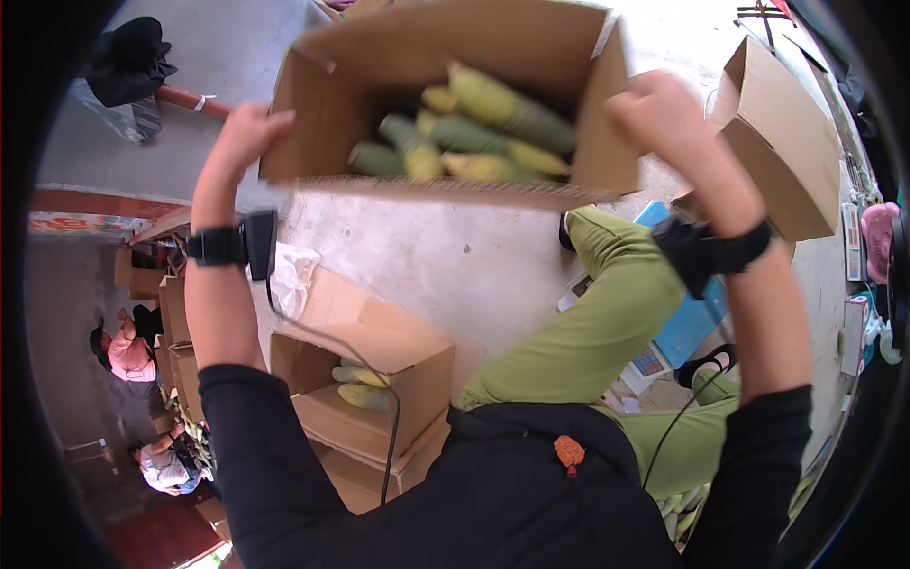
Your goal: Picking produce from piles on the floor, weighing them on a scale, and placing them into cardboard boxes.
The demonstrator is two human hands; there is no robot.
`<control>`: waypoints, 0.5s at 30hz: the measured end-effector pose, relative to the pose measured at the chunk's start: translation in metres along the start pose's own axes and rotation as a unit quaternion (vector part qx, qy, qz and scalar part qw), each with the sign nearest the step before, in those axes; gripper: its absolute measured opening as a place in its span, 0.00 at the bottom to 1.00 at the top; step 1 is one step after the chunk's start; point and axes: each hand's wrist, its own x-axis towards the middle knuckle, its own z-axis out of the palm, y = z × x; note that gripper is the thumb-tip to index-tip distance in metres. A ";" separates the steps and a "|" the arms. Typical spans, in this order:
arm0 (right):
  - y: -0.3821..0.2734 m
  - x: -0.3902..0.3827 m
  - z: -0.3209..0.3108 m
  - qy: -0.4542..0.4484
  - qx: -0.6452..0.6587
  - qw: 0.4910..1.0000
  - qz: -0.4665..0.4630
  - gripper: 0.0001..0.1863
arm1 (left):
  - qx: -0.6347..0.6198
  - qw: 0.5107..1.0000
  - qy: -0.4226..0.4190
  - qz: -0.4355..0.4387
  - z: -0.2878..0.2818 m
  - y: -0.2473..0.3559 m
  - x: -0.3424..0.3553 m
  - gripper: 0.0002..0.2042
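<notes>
An open cardboard box (445, 194) is held up in front of me by its two short ends. My left hand (254, 133) is closed on its left end, with the fingers partly hidden. At the opposite end my right hand (659, 123) grips the side, slightly blurred. Inside lie several long green vegetables with yellowish ends, which look like green radishes (507, 109). A second open box (417, 384) stands low on my left, holding a few more of these radishes (363, 394).
A tall open carton (782, 142) stands at the right. Beside my leg are a blue flat object (697, 322) and a keypad device (651, 362). Loose radishes (682, 512) lie at the lower right. Two other people (131, 358) work among boxes at far left. A white plastic bag (296, 275) lies near the second box.
</notes>
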 end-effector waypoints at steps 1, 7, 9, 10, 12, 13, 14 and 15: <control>-0.010 0.000 0.028 -0.031 0.020 0.999 0.004 0.15 | 0.061 0.998 0.018 0.006 0.002 -0.024 -0.013 0.20; -0.065 -0.062 0.182 -0.102 0.132 0.986 -0.023 0.09 | 0.269 0.956 -0.076 -0.091 0.022 -0.161 -0.103 0.21; -0.063 -0.085 0.221 -0.118 0.131 0.984 -0.012 0.09 | 0.224 0.950 -0.119 -0.184 0.060 -0.173 -0.124 0.21; -0.076 -0.099 0.231 -0.141 0.127 0.982 -0.023 0.09 | 0.254 0.951 -0.124 -0.126 0.062 -0.203 -0.147 0.20; -0.092 -0.119 0.256 -0.229 0.159 0.960 -0.033 0.10 | 0.244 0.921 -0.165 -0.254 0.064 -0.247 -0.187 0.18; -0.085 -0.135 0.269 -0.260 0.172 0.950 -0.020 0.11 | 0.170 0.931 -0.171 -0.274 0.084 -0.240 -0.190 0.18; -0.078 -0.151 0.276 -0.322 0.178 0.929 -0.040 0.13 | 0.271 0.890 -0.223 -0.292 0.103 -0.225 -0.189 0.17; -0.090 -0.158 0.270 -0.355 0.189 0.915 -0.022 0.14 | 0.308 0.859 -0.265 -0.310 0.101 -0.238 -0.194 0.16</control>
